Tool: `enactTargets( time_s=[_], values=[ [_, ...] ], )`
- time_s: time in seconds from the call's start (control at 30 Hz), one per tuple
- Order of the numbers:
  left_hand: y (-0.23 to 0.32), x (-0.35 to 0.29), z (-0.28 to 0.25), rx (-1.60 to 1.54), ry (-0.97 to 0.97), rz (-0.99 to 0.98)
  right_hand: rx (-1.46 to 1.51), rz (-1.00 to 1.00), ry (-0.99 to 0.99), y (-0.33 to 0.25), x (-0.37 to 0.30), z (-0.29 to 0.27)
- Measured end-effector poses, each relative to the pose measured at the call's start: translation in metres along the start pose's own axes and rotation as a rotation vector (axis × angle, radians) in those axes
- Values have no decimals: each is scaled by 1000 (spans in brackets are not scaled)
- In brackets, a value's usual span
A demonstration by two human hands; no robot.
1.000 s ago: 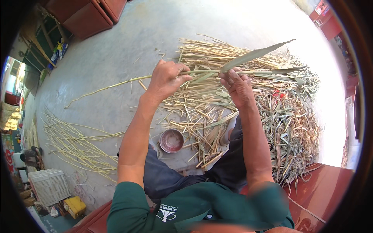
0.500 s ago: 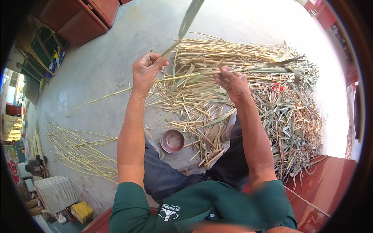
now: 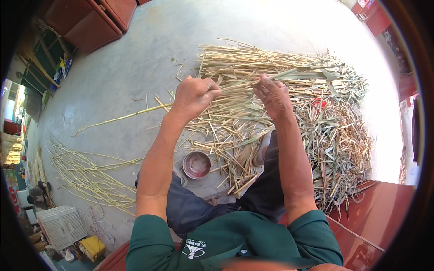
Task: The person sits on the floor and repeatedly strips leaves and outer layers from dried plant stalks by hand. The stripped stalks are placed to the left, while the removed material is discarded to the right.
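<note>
A long, thin reed stalk [image 3: 122, 118] slants across in front of me, its crooked thin tip pointing left. Closed round its middle is my left hand [image 3: 193, 97], which hides part of the stalk. My right hand [image 3: 274, 95] pinches the same stalk farther right with thumb and fingers. Beyond that hand, long grey-green leaves [image 3: 312, 74] spread out over the heap. Under my hands lies a big pile of cut reed stalks [image 3: 253, 61], with loose dry leaves and husks [image 3: 334, 140] heaped at its near right.
A dark red bowl [image 3: 196, 165] stands on the floor between my feet. Peeled yellowish stalks [image 3: 90, 176] lie spread at left. Red cabinets [image 3: 90, 22] stand at far left. A white plastic basket [image 3: 61, 226] and a yellow box [image 3: 92, 247] sit at lower left.
The leaf strip my left hand was holding up is gone from it. That hand has moved right and down onto the stalk; my right hand stays nearly in place.
</note>
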State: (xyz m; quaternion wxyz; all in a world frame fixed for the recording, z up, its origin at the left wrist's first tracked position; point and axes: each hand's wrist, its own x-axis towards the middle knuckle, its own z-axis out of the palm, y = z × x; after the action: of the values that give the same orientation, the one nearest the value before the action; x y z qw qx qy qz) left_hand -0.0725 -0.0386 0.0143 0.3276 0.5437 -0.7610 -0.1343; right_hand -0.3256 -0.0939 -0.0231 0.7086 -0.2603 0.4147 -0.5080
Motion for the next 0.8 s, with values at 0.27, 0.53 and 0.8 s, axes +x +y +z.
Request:
enactTargets(
  time_s=[0.27, 0.53, 0.8],
  values=[
    [-21, -5, -28, -289, -118, -256, 79, -147, -118, -6, 8, -11],
    [-19, -11, -73, -498, -113, -332, -421, -258, -376, -7, -4, -7],
    [-27, -13, -65, -558, -145, -389, 333, -237, 373, -28, 20, -49]
  ],
)
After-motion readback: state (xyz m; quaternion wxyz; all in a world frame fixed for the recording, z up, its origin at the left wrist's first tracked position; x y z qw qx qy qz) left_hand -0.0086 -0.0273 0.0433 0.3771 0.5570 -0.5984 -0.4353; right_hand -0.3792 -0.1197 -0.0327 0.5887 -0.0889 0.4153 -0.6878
